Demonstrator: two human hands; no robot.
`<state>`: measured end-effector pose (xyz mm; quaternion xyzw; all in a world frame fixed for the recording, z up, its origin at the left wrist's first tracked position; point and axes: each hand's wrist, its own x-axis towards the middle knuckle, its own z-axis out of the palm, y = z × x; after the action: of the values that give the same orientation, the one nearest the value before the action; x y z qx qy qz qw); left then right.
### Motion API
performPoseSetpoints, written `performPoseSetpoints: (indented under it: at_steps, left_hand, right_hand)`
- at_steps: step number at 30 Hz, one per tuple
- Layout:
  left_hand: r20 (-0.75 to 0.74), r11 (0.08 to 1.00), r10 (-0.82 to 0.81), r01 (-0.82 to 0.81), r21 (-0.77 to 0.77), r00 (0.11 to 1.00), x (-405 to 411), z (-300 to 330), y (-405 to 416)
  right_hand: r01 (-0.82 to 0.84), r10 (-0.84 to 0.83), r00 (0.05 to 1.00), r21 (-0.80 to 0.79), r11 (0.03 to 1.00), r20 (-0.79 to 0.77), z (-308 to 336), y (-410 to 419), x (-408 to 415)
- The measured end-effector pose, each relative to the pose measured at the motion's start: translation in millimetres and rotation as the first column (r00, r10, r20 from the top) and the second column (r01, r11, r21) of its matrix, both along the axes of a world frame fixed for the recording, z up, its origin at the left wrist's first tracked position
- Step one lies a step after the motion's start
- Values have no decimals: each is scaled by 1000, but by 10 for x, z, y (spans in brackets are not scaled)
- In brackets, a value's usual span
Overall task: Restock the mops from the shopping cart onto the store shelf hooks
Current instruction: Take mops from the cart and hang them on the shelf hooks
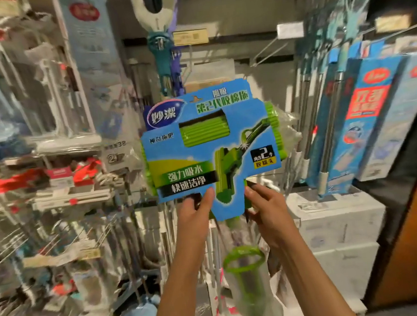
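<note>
Both the left hand [195, 212] and right hand [263, 203] are gripping the green sponge mop [211, 144] by its card's lower edge, raised before the shelf hooks [267, 48], needing its top hole [195, 98] levelled onto one.

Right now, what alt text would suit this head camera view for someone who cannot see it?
Two hands, left hand and right hand, hold up a green sponge mop in blue packaging before store shelves crowded with hanging mops and boxed mops.
</note>
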<state>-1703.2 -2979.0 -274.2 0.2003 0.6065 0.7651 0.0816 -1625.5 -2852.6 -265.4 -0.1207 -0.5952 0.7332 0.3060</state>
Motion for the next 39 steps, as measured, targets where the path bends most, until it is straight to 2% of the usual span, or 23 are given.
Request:
performPoseSetpoints:
  at_steps: [3, 6, 12, 16, 20, 27, 30, 39]
  left_hand:
    - [1, 998, 16, -16, 57, 1000, -56, -21, 85]
    - [27, 995, -37, 34, 96, 999, -84, -58, 143]
    - [-16, 984, -133, 134, 120, 991, -41, -5, 324]
    - [-41, 978, -165, 169, 124, 985, 35, 130, 459]
    - [-138, 979, -183, 193, 66, 974, 53, 351, 682]
    - [-288, 968, -231, 249, 25, 929, 107, 625, 1197]
    - [-304, 976, -191, 214, 41, 933, 167, 701, 1514]
    - [-259, 980, -144, 175, 99, 955, 367, 911, 2510]
  right_hand:
    - [18, -18, 1000, 9, 1000, -6, 8, 18, 70]
    - [-2, 1, 1000, -34, 999, -13, 0, 40, 172]
    - [200, -207, 978, 177, 964, 23, -20, 78, 225]
    - [279, -282, 959, 156, 947, -6, 95, 149, 300]
    - [312, -309, 950, 138, 940, -45, 282, 334, 373]
    - [325, -306, 941, 131, 937, -142, 588, 906, 501]
    - [317, -285, 938, 154, 936, -196, 683, 1201, 576]
    - [262, -223, 956, 215, 941, -192, 911, 2279, 648]
